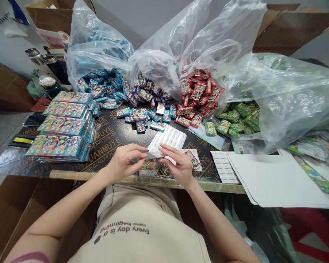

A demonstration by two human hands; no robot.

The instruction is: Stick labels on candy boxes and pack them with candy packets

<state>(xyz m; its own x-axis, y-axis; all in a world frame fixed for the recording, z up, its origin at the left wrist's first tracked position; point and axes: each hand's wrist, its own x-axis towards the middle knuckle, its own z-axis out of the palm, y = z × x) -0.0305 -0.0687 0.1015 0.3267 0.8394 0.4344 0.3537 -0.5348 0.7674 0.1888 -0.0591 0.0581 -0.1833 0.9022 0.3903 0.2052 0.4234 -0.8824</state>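
Between my hands, near the table's front edge, is a small clear plastic sleeve (149,167) with a printed pattern showing in it. My left hand (127,160) pinches its left end, fingers closed. At the other end, my right hand (179,162) grips it between thumb and fingers. Exactly what lies inside is partly hidden by the fingers. Just beyond them lies a white sticker sheet (171,137) with rows of small labels. Beside my right hand, a red printed packet (191,159) rests on a white sheet, partly covered by the hand.
Plastic bags spill small boxes: blue (109,86), purple (145,91), red (198,89) and green (242,117). Stacked multi-box packs (61,126) stand left, near a phone (34,120) and bottles (54,67). White boards (279,179) overhang the front edge at right, beside another label sheet (224,167).
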